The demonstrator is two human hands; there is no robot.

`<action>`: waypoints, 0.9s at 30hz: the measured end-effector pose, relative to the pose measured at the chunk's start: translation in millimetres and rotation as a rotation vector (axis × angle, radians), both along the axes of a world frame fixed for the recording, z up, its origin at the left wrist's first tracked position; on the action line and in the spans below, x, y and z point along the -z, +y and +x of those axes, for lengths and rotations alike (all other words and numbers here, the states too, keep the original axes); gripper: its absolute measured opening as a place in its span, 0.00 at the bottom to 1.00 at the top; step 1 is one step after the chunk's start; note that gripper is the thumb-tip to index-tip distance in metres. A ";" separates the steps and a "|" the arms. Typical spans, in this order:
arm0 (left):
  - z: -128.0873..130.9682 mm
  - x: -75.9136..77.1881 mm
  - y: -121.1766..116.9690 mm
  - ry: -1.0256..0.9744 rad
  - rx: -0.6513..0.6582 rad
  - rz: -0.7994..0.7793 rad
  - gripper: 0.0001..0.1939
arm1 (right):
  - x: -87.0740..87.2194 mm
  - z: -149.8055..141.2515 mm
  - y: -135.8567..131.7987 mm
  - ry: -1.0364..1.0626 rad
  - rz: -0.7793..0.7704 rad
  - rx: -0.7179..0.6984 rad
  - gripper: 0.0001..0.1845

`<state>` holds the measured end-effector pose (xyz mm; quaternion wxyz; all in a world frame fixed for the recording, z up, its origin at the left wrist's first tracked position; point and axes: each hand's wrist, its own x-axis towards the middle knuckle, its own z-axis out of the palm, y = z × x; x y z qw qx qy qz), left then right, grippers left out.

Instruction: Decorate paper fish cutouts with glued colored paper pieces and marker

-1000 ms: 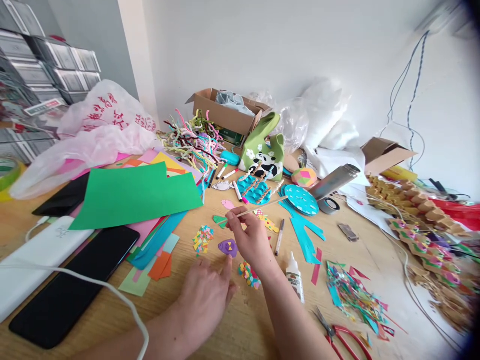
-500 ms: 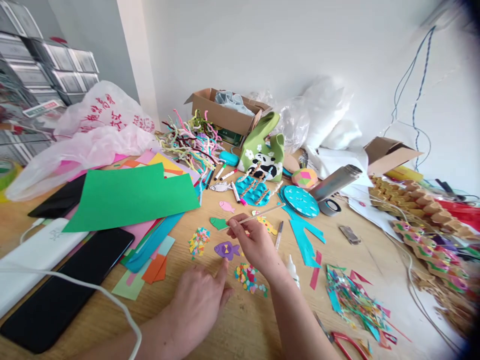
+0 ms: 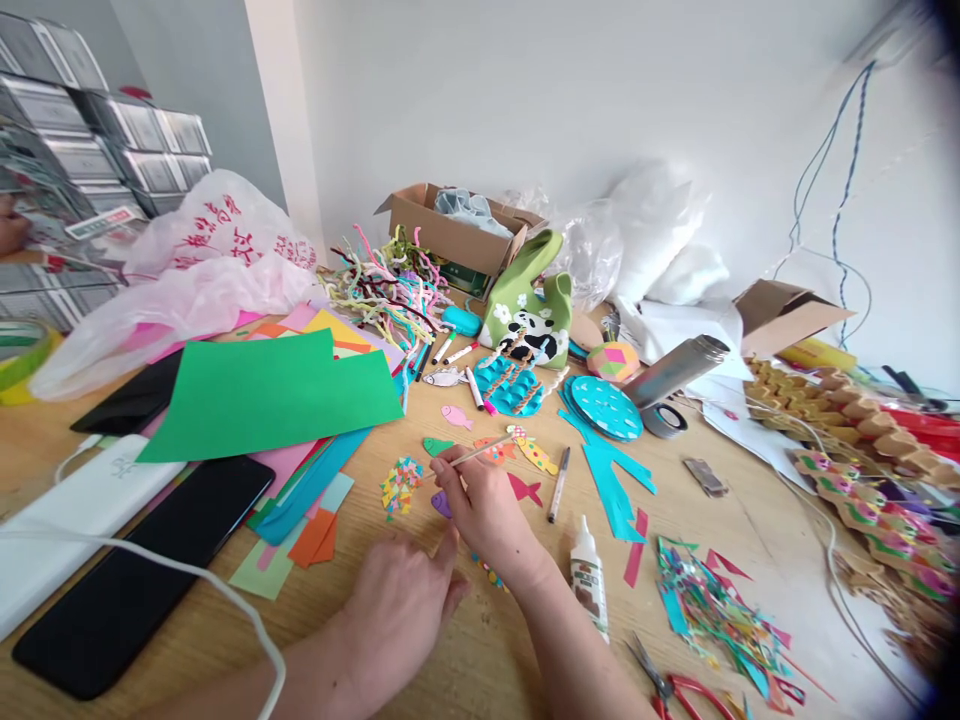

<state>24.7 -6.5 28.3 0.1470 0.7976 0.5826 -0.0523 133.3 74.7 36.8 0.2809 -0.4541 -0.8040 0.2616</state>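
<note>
My right hand (image 3: pixel 491 515) pinches a thin wooden stick (image 3: pixel 486 447) over the table, its left end near a pile of small paper confetti (image 3: pixel 403 485). Beneath that hand lies a purple paper fish (image 3: pixel 441 503), mostly covered. My left hand (image 3: pixel 397 595) rests on the table with its index finger stretched to the fish's lower edge; thumb and index are apart, the other fingers curled. Around them lie a green paper fish (image 3: pixel 436 446), a pink fish (image 3: pixel 457 416), a yellow fish (image 3: pixel 537 456) and a red fish (image 3: pixel 526 490). Round confetti (image 3: pixel 489 574) shows partly below my right wrist.
A white glue bottle (image 3: pixel 589 580), a pen (image 3: pixel 559 485) and red-handled scissors (image 3: pixel 667 685) lie to the right. Paper scraps (image 3: pixel 712 610) spread beyond. Green card (image 3: pixel 277 395) and a black phone (image 3: pixel 142 575) fill the left. Another person's hand (image 3: pixel 11 228) shows far left.
My right hand has moved a little left and down with the stick, now covering more of the purple fish. My left index finger stays by the fish. A hand has appeared far left.
</note>
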 end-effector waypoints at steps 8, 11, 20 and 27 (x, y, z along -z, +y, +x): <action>-0.2 -4.2 -0.9 -0.037 -0.004 -0.006 0.16 | -1.3 -1.1 -2.3 0.078 -0.005 0.025 0.15; -0.2 -5.0 -1.2 -0.020 -0.001 -0.001 0.16 | -2.6 -2.9 -4.8 0.069 -0.033 0.012 0.15; -0.8 -0.7 -1.5 -0.041 0.013 0.002 0.22 | -9.4 6.7 0.8 0.182 -0.015 0.067 0.18; -0.7 1.1 -1.1 -0.009 0.033 0.015 0.27 | -13.9 13.6 3.6 0.260 -0.010 0.138 0.21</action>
